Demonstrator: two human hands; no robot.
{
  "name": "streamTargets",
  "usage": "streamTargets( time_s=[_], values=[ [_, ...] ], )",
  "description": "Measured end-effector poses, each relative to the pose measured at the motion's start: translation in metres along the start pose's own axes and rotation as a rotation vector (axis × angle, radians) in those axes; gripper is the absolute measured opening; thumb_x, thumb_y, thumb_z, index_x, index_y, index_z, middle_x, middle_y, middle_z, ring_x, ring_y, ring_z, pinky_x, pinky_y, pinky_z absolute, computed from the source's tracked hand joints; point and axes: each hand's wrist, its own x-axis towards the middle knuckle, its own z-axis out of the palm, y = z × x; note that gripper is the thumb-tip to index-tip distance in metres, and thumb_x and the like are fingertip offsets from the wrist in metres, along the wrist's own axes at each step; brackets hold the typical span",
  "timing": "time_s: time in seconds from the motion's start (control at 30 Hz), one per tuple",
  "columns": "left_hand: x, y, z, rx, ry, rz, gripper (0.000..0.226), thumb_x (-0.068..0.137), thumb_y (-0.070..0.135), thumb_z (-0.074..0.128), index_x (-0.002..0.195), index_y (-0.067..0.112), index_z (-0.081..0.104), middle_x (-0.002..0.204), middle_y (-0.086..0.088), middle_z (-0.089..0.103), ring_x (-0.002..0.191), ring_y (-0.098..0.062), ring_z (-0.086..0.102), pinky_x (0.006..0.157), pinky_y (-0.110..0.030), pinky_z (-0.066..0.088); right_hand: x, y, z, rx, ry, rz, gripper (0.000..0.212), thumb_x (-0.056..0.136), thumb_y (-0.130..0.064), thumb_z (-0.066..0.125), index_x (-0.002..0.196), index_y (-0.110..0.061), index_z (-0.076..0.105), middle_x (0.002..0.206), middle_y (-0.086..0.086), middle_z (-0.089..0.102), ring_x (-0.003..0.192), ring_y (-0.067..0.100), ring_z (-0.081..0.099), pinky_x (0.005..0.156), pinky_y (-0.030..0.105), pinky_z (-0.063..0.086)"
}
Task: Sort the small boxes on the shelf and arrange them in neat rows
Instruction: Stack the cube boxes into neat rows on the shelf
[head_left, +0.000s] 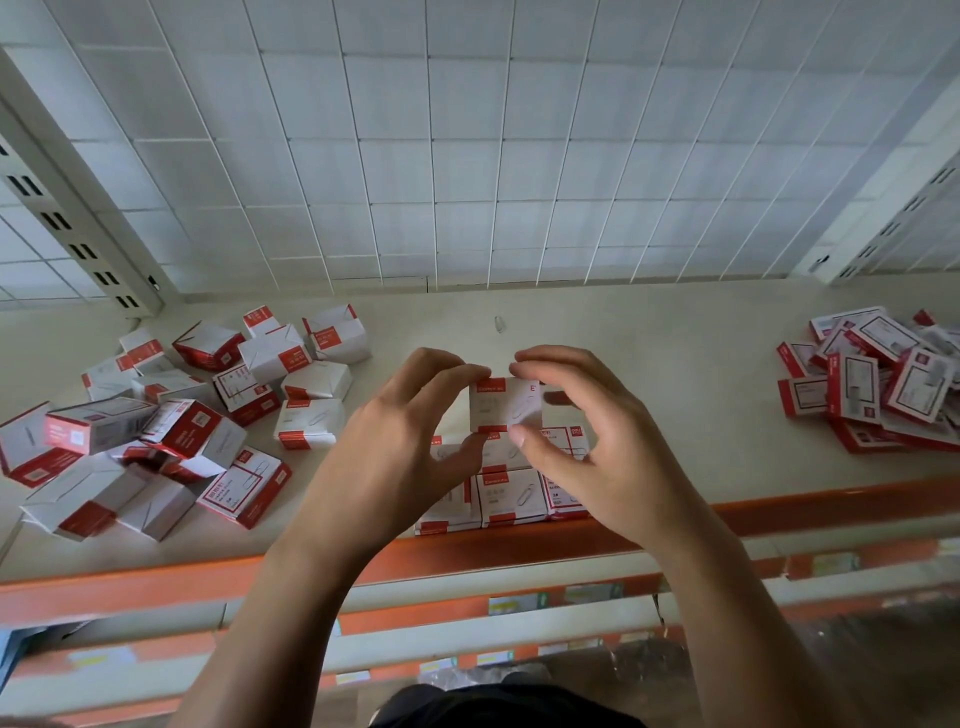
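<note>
A small white and red paper-clip box (505, 404) is held over the middle of the cream shelf (675, 374). My left hand (410, 441) pinches its left side between fingertips and thumb. My right hand (587, 436) pinches its right side the same way. Beneath it, at the shelf's front edge, several matching boxes (511, 496) lie flat in a tight block, partly hidden by my hands. A loose heap of the same boxes (171, 415) covers the left part of the shelf.
A second heap of flatter red and white boxes (878, 379) lies at the right end. A single loose paper clip (500, 323) lies near the back. A white wire grid (467, 156) backs the shelf; an orange rail (156, 577) edges its front.
</note>
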Motion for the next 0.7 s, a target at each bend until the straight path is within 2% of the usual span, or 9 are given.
streamTargets(
  time_s=[0.13,0.27,0.33,0.47,0.63,0.7],
  values=[
    [0.002,-0.001,-0.001,-0.015,-0.007,-0.006,0.048,0.082,0.022,0.074,0.126,0.014,0.058,0.117,0.000,0.054,0.093,-0.015,0.058,0.070,-0.037,0.056,0.005,0.002,0.001,-0.120,0.027,-0.114,0.040,0.089,-0.023,0.066,0.126,-0.009,0.064,0.129,0.000,0.060,0.124,0.011,0.053,0.106,0.027,0.044],
    [0.006,-0.002,-0.003,0.004,-0.009,0.001,0.048,0.082,0.024,0.074,0.125,0.011,0.060,0.114,-0.001,0.055,0.090,-0.016,0.059,0.070,-0.036,0.056,0.011,0.004,0.002,-0.168,-0.012,-0.183,0.039,0.088,-0.023,0.066,0.125,-0.010,0.065,0.125,0.001,0.063,0.119,0.013,0.056,0.104,0.022,0.044],
    [0.007,-0.002,-0.004,0.003,-0.009,-0.005,0.048,0.083,0.026,0.072,0.127,0.012,0.059,0.115,0.000,0.056,0.091,-0.014,0.059,0.072,-0.034,0.056,0.014,0.006,0.003,-0.190,-0.003,-0.182,0.040,0.087,-0.023,0.067,0.124,-0.011,0.065,0.122,0.001,0.065,0.116,0.012,0.058,0.104,0.018,0.043],
    [0.007,-0.003,-0.008,0.001,0.004,-0.055,0.051,0.086,0.034,0.063,0.134,0.018,0.052,0.123,0.002,0.056,0.097,-0.006,0.058,0.075,-0.021,0.053,0.019,0.017,0.011,-0.206,0.003,-0.100,0.037,0.082,-0.015,0.073,0.119,-0.012,0.068,0.120,0.000,0.066,0.112,0.011,0.059,0.101,0.007,0.037],
    [0.000,-0.012,-0.008,0.051,0.012,-0.080,0.035,0.090,0.020,0.064,0.124,0.015,0.060,0.119,0.000,0.059,0.094,-0.014,0.062,0.074,-0.026,0.055,0.019,0.024,0.020,-0.168,-0.055,-0.016,0.032,0.084,-0.012,0.073,0.116,-0.014,0.071,0.122,-0.001,0.066,0.115,0.011,0.059,0.097,0.026,0.052],
    [-0.003,-0.015,-0.008,0.048,0.004,-0.094,0.032,0.090,0.018,0.062,0.121,0.015,0.062,0.117,0.000,0.060,0.093,-0.014,0.063,0.075,-0.021,0.052,0.018,0.025,0.023,-0.168,-0.081,0.006,0.032,0.086,-0.013,0.072,0.117,-0.015,0.071,0.123,-0.002,0.065,0.116,0.011,0.058,0.098,0.029,0.052]
  ],
)
